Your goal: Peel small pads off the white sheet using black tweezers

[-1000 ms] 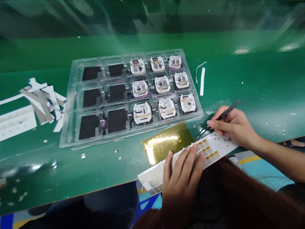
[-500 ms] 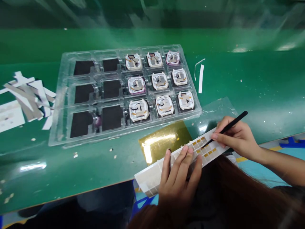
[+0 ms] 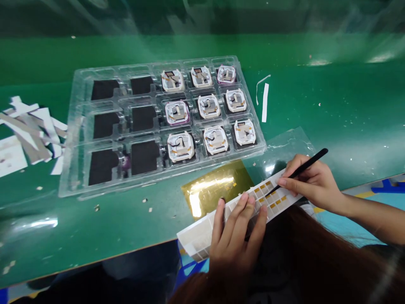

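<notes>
Your 2 hands: left hand [image 3: 236, 234], palm down, fingers spread; right hand [image 3: 311, 181], thumb and fingertips pinched, forearm [image 3: 373, 217] angled inward.

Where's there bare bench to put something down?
Mostly bare: green bench right of the white strip, beyond the clear film; also between tray and near edge, left of the gold sheet, barring scraps. Crowded: around the gridded sheet and paper strips.
</notes>
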A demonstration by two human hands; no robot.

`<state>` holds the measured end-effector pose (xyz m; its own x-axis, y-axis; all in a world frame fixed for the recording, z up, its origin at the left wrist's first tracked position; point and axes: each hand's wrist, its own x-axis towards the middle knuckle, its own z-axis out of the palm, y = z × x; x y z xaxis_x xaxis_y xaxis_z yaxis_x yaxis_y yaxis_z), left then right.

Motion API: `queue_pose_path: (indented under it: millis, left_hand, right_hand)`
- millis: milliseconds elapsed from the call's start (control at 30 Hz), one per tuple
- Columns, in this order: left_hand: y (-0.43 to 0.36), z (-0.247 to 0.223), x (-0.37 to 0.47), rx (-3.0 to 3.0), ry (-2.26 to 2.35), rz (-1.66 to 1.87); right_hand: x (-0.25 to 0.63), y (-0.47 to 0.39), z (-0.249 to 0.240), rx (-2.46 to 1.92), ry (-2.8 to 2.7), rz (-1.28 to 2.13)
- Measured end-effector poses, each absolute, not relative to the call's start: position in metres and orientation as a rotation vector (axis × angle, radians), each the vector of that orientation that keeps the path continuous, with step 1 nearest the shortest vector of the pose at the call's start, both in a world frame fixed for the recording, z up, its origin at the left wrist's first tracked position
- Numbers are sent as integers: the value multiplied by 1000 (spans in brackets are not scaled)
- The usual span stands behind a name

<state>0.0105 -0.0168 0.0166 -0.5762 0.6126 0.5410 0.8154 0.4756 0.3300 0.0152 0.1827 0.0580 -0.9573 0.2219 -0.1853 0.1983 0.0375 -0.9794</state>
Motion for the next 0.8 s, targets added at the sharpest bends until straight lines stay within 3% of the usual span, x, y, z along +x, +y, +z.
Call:
queue_pose_path:
  millis: [800]
  left_hand:
    - [-17, 18, 11, -1212, -2430, -718]
  right_hand:
    - [16, 184, 56, -458, -2289, 2097]
